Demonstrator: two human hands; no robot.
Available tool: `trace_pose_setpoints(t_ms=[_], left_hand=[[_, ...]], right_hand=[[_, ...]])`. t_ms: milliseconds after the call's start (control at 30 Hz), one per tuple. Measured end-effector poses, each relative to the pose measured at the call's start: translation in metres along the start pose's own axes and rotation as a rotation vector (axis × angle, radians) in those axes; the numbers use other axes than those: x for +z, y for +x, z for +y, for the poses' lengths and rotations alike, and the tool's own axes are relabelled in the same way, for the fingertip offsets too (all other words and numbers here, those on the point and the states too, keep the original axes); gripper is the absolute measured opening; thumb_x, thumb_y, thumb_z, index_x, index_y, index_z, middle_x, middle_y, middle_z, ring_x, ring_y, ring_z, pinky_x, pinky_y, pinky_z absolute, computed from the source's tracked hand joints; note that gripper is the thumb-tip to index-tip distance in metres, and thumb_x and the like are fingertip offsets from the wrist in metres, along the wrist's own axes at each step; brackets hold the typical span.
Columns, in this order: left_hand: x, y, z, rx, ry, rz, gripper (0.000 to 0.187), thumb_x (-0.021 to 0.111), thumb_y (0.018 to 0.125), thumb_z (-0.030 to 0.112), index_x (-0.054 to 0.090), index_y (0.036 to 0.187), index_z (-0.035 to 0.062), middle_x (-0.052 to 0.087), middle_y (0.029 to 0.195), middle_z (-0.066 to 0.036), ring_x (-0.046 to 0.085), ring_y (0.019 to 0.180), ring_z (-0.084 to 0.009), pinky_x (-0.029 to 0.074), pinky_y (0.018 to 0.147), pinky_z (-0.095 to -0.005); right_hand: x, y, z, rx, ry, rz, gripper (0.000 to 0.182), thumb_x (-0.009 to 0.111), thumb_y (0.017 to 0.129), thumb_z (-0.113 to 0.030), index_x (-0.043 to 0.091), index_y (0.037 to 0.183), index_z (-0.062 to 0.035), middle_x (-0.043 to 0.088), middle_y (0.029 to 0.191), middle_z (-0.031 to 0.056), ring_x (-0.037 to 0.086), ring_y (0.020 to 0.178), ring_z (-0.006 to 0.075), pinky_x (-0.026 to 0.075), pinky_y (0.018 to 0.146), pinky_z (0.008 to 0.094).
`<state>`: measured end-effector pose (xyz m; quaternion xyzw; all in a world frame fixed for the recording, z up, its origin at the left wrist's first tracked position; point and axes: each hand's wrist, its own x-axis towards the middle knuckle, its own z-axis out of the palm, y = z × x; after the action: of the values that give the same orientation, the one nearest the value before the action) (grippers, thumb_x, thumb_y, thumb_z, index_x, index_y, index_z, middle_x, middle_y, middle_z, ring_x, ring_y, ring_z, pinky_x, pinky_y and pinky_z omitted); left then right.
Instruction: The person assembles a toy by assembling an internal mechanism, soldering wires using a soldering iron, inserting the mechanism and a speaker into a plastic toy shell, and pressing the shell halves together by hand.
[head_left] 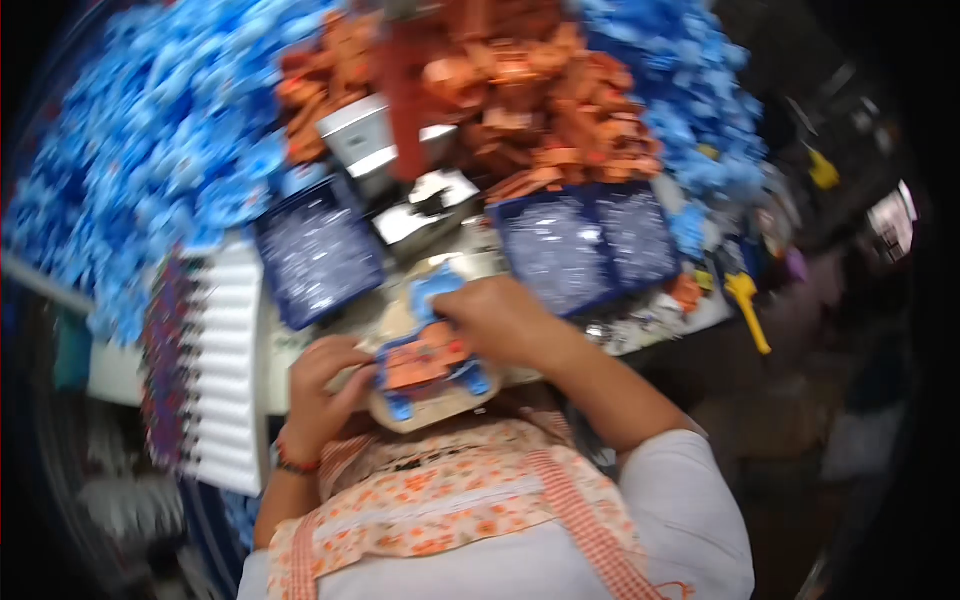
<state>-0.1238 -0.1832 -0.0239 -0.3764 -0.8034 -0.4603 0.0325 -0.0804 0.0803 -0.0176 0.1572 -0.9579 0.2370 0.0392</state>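
In front of me a cream-coloured base (pixel 440 411) lies close to my apron. On it sits an orange and blue plastic assembly (pixel 420 362), with blue bits at its lower corners. My left hand (pixel 322 388) is closed, its thumb and fingers at the left edge of the assembly. From the right comes my right hand (pixel 498 318), with its fingers closed at a light blue plastic piece (pixel 436 286) on the upper part of the base. Blur hides the fingertips and the finer shapes of the parts.
Blue plastic pieces (pixel 180 130) and orange plastic pieces (pixel 520 80) are heaped at the back. Dark blue trays of small clear parts stand left (pixel 318 255) and right (pixel 560 250). A white ribbed rack (pixel 225 370) is at left, a metal press (pixel 425 210) ahead, a yellow-handled tool (pixel 745 300) at right.
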Motion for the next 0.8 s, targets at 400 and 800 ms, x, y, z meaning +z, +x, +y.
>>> trace_pose_setpoints(t_ms=[400,800], left_hand=[[0.002,-0.011,-0.025,-0.365,-0.257,0.04,0.012,0.072,0.082,0.003,0.072,0.093,-0.0019,0.071,0.086,-0.008,0.066,0.077,-0.0123,0.052,0.071,-0.0266],[-0.007,-0.011,-0.016,-0.501,-0.76,-0.051,0.02,0.065,0.09,0.0,0.068,0.109,-0.0043,0.071,0.102,-0.01,0.067,0.094,-0.0135,0.055,0.085,-0.0272]], right_hand=[[0.023,0.001,-0.012,-0.07,-0.226,0.092,0.015,0.063,0.074,-0.02,0.067,0.07,-0.0059,0.067,0.067,0.0129,0.067,0.064,0.0273,0.039,0.104,0.05],[0.014,0.019,-0.087,-0.155,0.113,0.217,0.04,0.08,0.073,-0.018,0.061,0.107,-0.0064,0.066,0.096,0.0095,0.062,0.101,0.0293,0.025,0.112,0.0587]])
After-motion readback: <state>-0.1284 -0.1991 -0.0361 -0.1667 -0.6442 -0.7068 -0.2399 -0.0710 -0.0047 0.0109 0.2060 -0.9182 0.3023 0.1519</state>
